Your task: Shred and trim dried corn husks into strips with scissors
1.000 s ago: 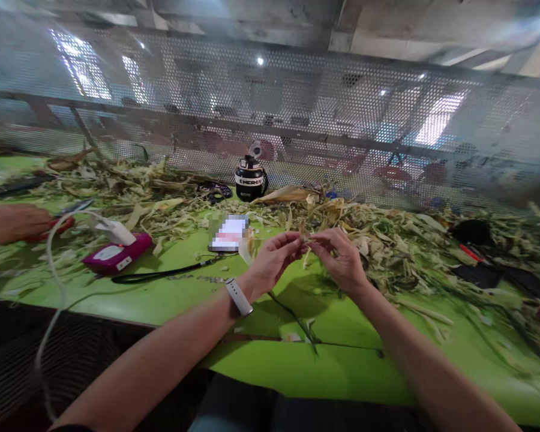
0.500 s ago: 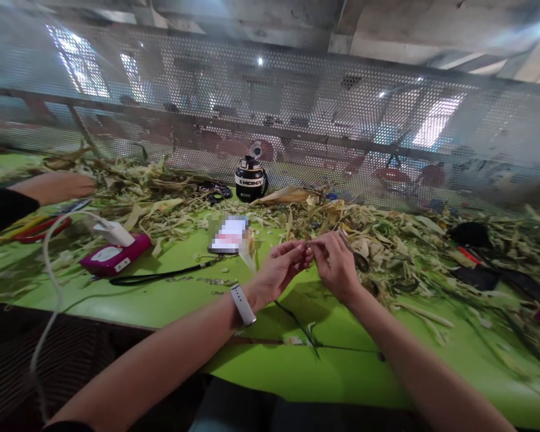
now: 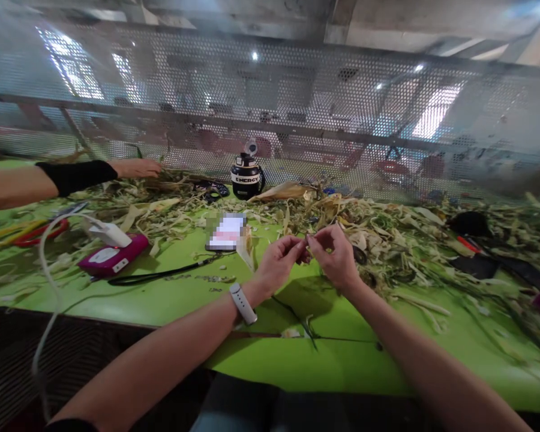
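My left hand and my right hand meet fingertip to fingertip above the green table. Both pinch a small piece of plant material between them, too small to name. A white watch band circles my left wrist. Just behind my hands lies a heap of dried husks and leaf strips. A thin dark strand lies on the table below my hands.
A co-worker's arm with a black sleeve reaches into the husks at the far left. A pink device with a white cable, a black lanyard, a black bottle and red-handled tools lie around. A perforated metal screen closes the back.
My hands stayed pinched together, shifting slightly. The co-worker's arm moved from the near left up and across to the husks at the back.
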A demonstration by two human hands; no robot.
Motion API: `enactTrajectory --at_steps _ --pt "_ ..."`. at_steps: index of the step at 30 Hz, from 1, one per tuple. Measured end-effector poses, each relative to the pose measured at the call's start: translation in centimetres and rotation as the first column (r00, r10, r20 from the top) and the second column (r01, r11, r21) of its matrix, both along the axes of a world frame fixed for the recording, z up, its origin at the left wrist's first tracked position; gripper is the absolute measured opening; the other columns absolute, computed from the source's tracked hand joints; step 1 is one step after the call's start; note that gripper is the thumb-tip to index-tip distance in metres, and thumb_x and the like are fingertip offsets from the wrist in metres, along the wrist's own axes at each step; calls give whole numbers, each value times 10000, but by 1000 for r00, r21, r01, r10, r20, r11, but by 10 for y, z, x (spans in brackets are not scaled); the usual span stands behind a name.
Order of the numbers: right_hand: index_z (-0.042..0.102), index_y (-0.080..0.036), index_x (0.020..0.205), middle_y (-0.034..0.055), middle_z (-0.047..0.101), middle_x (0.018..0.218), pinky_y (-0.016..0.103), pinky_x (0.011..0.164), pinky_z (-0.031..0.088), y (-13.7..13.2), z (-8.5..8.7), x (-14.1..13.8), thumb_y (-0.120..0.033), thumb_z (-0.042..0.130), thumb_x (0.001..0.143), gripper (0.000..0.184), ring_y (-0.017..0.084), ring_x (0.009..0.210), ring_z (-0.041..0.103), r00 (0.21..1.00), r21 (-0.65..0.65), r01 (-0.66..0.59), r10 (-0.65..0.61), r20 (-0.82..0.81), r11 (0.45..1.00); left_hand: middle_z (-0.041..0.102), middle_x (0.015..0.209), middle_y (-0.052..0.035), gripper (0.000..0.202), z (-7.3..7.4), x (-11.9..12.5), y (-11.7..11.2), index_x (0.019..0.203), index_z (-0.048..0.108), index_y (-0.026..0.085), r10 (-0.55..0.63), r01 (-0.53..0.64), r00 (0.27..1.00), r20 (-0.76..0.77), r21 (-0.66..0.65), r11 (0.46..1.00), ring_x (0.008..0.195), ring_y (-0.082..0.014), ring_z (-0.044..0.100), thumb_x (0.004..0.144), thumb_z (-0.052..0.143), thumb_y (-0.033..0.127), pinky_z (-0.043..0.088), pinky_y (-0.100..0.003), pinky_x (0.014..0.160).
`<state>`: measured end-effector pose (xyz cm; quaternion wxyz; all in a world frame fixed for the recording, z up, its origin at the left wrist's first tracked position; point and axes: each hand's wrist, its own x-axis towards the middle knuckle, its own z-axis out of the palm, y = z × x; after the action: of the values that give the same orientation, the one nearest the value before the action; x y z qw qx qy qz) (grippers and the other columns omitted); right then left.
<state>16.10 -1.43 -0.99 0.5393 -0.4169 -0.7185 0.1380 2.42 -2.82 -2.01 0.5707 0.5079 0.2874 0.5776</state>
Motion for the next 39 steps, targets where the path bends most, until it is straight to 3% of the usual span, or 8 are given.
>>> enactTrajectory --at_steps 3,6,13,16,19,25,33,39 --pt "568 -186 876 24 601 786 257 613 477 5 -1 4 -311 571 807 142 130 678 573 991 -56 -122 119 -57 991 604 636 8 215 0 -3 1 773 612 137 33 -29 998 -63 58 998 592 -87 541 743 639 348 442 -236 613" --pt "637 -198 805 47 625 872 298 764 485 8 0 7 -277 556 826 115 157 846 591 976 1 -215 215 -25 977 614 645 1 225 0 -5 2 789 610 134 28 -19 995 -99 84 996 594 -89 551 751 630 355 450 -237 613" --pt "663 -203 796 54 624 849 320 771 491 3 -1 2 -225 552 833 120 165 838 590 993 207 -94 78 84 974 619 590 2 295 2 -5 2 740 566 139 -48 47 987 -151 -10 999 533 -85 565 743 628 427 420 -214 530" --pt "660 -203 820 62 624 866 329 774 495 2 0 3 -226 526 849 139 169 843 591 991 244 -79 51 121 966 620 611 1 293 4 -7 2 726 570 140 -114 107 990 -82 -92 990 520 -67 546 725 651 421 364 -181 480" --pt "664 -213 854 62 639 889 343 791 500 4 0 6 -260 543 846 129 177 874 598 984 206 -132 104 143 970 608 633 8 278 7 -11 2 728 583 140 -178 180 984 26 -174 968 530 -56 539 688 696 391 348 -169 477" --pt "671 -220 878 52 648 881 342 793 504 8 -4 6 -287 596 817 117 172 874 602 984 160 -168 157 80 973 607 667 3 205 9 -16 4 725 586 142 -223 251 964 142 -232 940 566 -61 555 693 707 306 342 -161 471" --pt "672 -220 875 41 635 871 319 789 489 7 -3 3 -224 604 811 94 159 861 593 985 167 -162 150 82 973 622 664 -10 186 8 -11 2 759 621 113 -155 231 946 283 -258 938 558 -57 553 645 736 205 378 -164 504" --pt "658 -226 835 28 647 837 322 772 487 6 -2 2 -226 600 813 62 162 826 597 985 135 -163 154 74 977 630 660 -16 172 5 -8 4 770 622 103 -144 224 949 282 -276 935 555 -58 561 649 728 163 403 -166 526"
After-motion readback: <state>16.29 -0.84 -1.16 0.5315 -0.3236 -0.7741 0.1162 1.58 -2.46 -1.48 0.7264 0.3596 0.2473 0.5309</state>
